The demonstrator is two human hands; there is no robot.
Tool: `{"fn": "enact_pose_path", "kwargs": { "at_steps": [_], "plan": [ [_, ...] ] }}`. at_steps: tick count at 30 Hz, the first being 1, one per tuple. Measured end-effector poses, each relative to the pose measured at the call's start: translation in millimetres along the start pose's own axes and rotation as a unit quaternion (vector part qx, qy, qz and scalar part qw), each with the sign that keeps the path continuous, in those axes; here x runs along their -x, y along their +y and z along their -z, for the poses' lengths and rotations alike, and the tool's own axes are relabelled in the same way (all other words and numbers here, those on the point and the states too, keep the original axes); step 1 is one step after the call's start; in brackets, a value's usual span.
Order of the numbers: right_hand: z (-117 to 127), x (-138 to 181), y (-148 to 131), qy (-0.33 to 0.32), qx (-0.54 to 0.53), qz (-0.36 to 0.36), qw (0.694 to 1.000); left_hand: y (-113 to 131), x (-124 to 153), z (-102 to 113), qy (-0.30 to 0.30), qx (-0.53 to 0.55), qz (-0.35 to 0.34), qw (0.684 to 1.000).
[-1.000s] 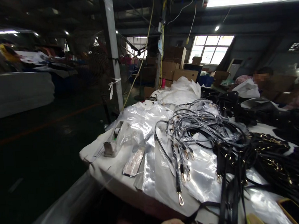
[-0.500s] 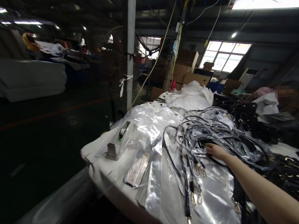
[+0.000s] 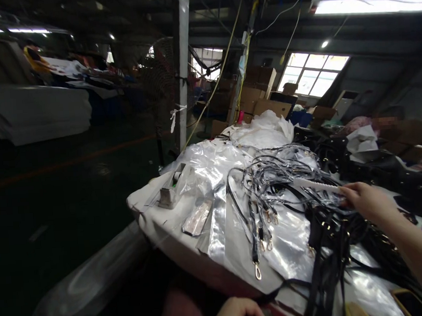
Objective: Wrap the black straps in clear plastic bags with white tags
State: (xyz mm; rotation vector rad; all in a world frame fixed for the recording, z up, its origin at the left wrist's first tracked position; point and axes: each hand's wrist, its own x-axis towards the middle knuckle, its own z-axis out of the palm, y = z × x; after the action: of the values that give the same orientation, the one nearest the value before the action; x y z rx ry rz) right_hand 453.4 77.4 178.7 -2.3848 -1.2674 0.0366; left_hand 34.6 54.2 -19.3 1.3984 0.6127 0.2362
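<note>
My right hand [image 3: 365,200], at the right, pinches one end of a white strip [image 3: 317,185] with a wavy edge. The strip reaches left over a heap of black straps in clear plastic [image 3: 280,167]. At the bottom edge my left hand [image 3: 240,315] is closed, partly cut off by the frame. A black strap [image 3: 290,283] runs up to it, and a dull metal piece shows by its fingers. Several unwrapped black straps [image 3: 326,256] hang over the table's front side. Gold snap hooks [image 3: 258,270] lie at the ends of the wrapped straps.
Clear plastic bags [image 3: 211,167] cover much of the white table [image 3: 173,237]. A tape dispenser [image 3: 168,194] and a phone-like flat object [image 3: 198,217] lie on the left. Black goods [image 3: 407,178] pile up at the right. A post [image 3: 184,83] rises behind the table.
My right hand has drawn back to the right from the strap heap, and the white strip now shows in it. My left hand has come into view at the bottom.
</note>
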Motion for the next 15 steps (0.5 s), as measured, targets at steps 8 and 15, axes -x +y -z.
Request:
{"fn": "enact_pose_path", "kwargs": {
  "at_steps": [8, 15],
  "plan": [
    [-73.4, 228.1, -41.4, -0.238, -0.45, -0.119, 0.852, 70.6, 1.4, 5.2, 0.112, -0.081, -0.134, 0.981],
    [-96.2, 300.4, -39.4, -0.492, -0.513, -0.1, 0.696, 79.8, -1.1, 0.8, 0.038, -0.008, -0.08, 0.996]
  ]
}}
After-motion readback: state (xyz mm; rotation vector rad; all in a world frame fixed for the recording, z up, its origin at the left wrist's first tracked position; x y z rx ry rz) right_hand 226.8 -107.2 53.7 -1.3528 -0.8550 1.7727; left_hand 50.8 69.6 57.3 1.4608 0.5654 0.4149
